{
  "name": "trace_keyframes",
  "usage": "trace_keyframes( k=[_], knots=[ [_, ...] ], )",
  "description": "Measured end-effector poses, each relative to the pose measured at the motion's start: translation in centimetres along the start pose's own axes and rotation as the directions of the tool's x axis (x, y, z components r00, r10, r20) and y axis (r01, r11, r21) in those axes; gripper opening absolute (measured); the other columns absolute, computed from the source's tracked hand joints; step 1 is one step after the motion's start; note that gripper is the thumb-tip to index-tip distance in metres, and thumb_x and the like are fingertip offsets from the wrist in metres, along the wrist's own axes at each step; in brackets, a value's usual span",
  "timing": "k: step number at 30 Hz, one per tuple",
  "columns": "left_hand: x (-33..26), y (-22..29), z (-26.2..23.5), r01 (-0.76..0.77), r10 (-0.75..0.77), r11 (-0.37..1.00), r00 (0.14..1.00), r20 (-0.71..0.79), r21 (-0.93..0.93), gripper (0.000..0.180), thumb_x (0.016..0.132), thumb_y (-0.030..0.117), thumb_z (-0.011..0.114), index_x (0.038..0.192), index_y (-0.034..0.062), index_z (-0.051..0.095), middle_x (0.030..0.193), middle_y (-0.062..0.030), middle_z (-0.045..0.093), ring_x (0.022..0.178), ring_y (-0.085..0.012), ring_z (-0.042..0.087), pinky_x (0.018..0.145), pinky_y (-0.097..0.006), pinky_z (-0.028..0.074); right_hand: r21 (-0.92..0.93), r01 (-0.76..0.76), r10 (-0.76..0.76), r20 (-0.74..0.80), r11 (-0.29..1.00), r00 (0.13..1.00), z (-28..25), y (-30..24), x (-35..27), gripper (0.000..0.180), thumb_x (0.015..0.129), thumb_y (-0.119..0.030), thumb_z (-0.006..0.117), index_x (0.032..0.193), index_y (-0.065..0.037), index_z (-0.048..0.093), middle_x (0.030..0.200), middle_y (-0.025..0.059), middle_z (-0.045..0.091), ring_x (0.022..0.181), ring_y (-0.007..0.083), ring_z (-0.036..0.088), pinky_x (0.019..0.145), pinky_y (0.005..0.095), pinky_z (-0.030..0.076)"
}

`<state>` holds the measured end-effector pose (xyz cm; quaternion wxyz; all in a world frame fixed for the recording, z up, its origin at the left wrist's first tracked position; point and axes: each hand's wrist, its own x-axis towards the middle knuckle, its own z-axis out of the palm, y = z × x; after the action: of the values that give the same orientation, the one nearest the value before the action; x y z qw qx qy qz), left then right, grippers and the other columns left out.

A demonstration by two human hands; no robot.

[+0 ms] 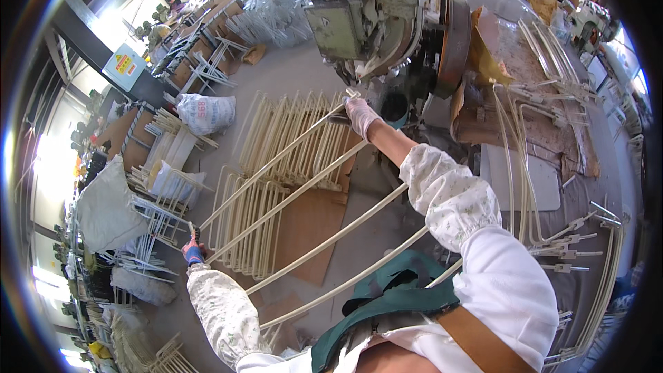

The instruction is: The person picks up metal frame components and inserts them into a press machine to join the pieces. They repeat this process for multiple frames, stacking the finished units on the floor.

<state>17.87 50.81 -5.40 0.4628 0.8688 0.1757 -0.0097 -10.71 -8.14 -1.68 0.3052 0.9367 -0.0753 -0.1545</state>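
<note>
A cream tubular metal frame [304, 249] of several long, roughly parallel bars slants across in front of me, from lower left to upper right. My right hand [361, 116], in a pale glove, is closed around its far upper end, just below the green press-like machine [366, 21]. At the lower left, my left hand [194, 251], with blue at the wrist, grips the frame's other end. Its fingers are small in view but look wrapped round the tube. Under the frame, a row of similar cream bent-tube frames [297, 131] stands close together on the floor.
A brown board [311, 235] lies beneath the standing frames. To the right, more cream tubes [525, 166] lean by a cardboard-covered table [539, 97]. At the left are a white sack [206, 113], stacked metal frames and a sign-bearing post [124, 65].
</note>
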Motion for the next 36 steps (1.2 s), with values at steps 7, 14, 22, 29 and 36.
trace_keyframes(
  k=[7,14,22,29,36],
  knots=[
    [8.0,2.4,2.3,-0.539,0.318,0.576,0.840,0.439,0.614,0.064,0.061,0.052,0.069,0.111,0.0178,0.051,0.064,-0.0156,0.057,0.064,-0.0291,0.059,0.061,-0.039,0.047,0.451,-0.292,0.428,-0.235,0.843,0.873,7.9,0.7,2.8,0.023,0.091,-0.020,0.039,0.089,-0.004,0.055,0.079,0.0100,0.058,0.077,0.0202,0.054,0.068,0.0311,0.043],
    [9.9,1.9,0.9,-0.349,0.338,0.513,0.922,0.190,0.784,0.088,0.071,0.077,0.028,0.082,-0.0018,0.065,0.084,-0.0222,0.062,0.085,-0.0361,0.059,0.071,-0.044,0.046,0.492,0.391,0.576,0.311,-0.778,0.756,-1.7,3.9,-14.1,0.019,0.087,-0.018,0.049,0.085,-0.001,0.058,0.074,0.0074,0.062,0.061,0.0163,0.061,0.057,0.0289,0.051],
    [12.6,4.8,1.4,-0.525,0.176,-0.152,0.819,0.546,0.837,0.066,0.084,0.039,0.043,0.138,0.0221,0.007,0.112,-0.0194,0.055,0.101,-0.0344,0.055,0.087,-0.041,0.043,0.784,-0.278,0.226,0.464,-0.555,0.857,2.0,0.4,-13.6,0.041,0.087,-0.042,0.043,0.076,-0.005,0.058,0.063,0.0034,0.054,0.054,0.0151,0.050,0.050,0.0343,0.041],
    [11.9,5.0,5.4,-0.554,0.129,-0.170,0.807,0.576,0.815,0.085,0.079,0.042,0.054,0.139,0.0234,-0.004,0.122,-0.0156,0.049,0.106,-0.0345,0.052,0.089,-0.043,0.042,0.849,-0.218,0.290,0.389,-0.481,0.874,6.1,0.5,-12.9,0.036,0.087,-0.036,0.043,0.075,-0.006,0.058,0.063,0.0011,0.052,0.057,0.0123,0.043,0.054,0.0329,0.038],
    [9.9,6.2,4.6,-0.518,0.130,-0.226,0.823,0.553,0.825,0.093,0.076,0.037,0.060,0.138,0.0224,-0.008,0.118,-0.0125,0.053,0.105,-0.0294,0.054,0.089,-0.037,0.043,0.816,-0.205,0.253,0.390,-0.540,0.885,3.4,0.8,-14.4,0.037,0.088,-0.036,0.043,0.075,-0.004,0.056,0.062,0.0020,0.050,0.057,0.0117,0.042,0.053,0.0344,0.039]
  ],
)
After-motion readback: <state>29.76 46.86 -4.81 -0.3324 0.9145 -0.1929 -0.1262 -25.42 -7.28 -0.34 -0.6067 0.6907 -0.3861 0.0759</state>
